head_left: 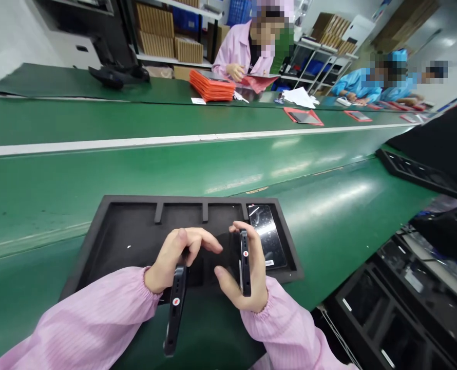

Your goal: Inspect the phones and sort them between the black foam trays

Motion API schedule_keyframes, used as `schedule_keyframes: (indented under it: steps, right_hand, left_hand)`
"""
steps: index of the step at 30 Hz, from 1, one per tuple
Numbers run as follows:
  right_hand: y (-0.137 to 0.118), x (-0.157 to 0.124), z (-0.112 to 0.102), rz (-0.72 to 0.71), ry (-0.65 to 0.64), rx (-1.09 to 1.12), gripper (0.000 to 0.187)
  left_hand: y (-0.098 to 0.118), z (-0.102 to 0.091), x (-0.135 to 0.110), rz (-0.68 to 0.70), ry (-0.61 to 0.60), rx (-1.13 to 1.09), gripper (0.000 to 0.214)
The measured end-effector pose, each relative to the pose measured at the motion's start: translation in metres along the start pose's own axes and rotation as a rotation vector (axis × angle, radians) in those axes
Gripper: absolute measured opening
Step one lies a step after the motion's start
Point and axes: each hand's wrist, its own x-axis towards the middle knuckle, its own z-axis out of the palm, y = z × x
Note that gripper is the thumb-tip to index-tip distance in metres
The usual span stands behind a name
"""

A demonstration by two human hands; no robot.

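My left hand grips a black phone on edge, its lower end pointing toward me, a red round sticker on its side. My right hand holds a second black phone upright on edge, also with a red sticker. Both hands hover over a black foam tray with several slots. A third phone lies flat, screen up, in the tray's rightmost slot, just right of my right hand. The other slots show bare foam.
The tray sits on a green conveyor belt. Black trays lie at the right, and more stand lower right. Across the belt a person in pink works beside a stack of orange cases; people in blue sit farther right.
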Motion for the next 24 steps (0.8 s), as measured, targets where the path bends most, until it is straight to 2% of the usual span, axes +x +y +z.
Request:
schedule_keyframes:
  steps: [9, 17, 24]
  right_hand:
    - [-0.006, -0.008, 0.008, 0.019, 0.02, -0.071, 0.068]
    - [-0.007, -0.012, 0.012, -0.004, 0.044, -0.104, 0.068]
    - [-0.008, -0.013, 0.013, -0.002, 0.05, -0.101, 0.068]
  left_hand:
    - [0.003, 0.004, -0.003, 0.011, -0.084, 0.033, 0.07]
    - [0.009, 0.008, -0.001, 0.013, -0.093, 0.071, 0.072]
    - [0.005, 0.006, -0.002, 0.047, -0.102, 0.084, 0.071]
